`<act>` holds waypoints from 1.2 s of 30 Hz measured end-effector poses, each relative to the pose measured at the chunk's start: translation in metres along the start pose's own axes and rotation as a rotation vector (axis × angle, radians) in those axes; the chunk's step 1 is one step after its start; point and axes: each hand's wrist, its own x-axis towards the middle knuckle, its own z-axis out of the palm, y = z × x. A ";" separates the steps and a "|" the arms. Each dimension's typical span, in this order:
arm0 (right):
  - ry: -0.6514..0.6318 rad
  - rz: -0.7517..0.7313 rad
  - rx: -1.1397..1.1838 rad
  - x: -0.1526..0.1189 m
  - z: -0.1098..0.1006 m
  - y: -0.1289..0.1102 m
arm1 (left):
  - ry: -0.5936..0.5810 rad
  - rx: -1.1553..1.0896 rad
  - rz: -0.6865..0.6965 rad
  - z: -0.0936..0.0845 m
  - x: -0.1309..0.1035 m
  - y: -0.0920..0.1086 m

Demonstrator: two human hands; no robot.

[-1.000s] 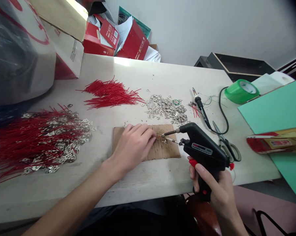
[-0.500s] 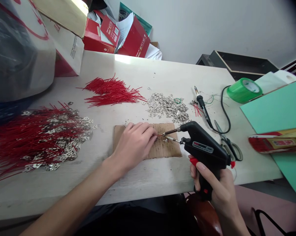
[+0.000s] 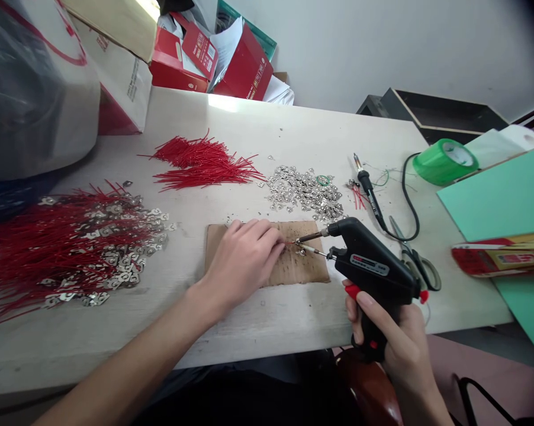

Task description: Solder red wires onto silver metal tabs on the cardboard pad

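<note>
Two hands are busy from where I watch: I have the right hand [image 3: 395,334] wrapped round the grip of the black soldering gun [image 3: 373,269], its tips over the cardboard [image 3: 293,272], near a small metal tab [image 3: 301,252]. With the left hand [image 3: 244,254] I pinch, fingertips together, what looks like a thin red wire [image 3: 290,242], mostly hidden. Beyond lie loose metal tabs [image 3: 302,192] and bundled red wires [image 3: 205,165].

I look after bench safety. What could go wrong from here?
The left hand is very close to the tip of the gun; if hot, it could burn that hand. The tip is over cardboard, which might scorch. Scissors lie beside the gun; drawing it back may catch them.
</note>
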 end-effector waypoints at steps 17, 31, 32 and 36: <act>0.004 0.037 0.035 -0.001 0.001 0.001 | 0.003 -0.003 -0.007 0.000 0.000 0.000; 0.017 0.073 0.043 -0.002 0.002 -0.003 | 0.012 -0.006 -0.009 0.001 0.000 0.000; 0.034 0.070 0.060 -0.002 0.003 -0.003 | 0.011 -0.007 -0.008 0.001 0.000 0.000; 0.077 0.063 0.106 -0.003 0.008 -0.007 | 0.015 -0.009 -0.012 0.000 0.001 0.001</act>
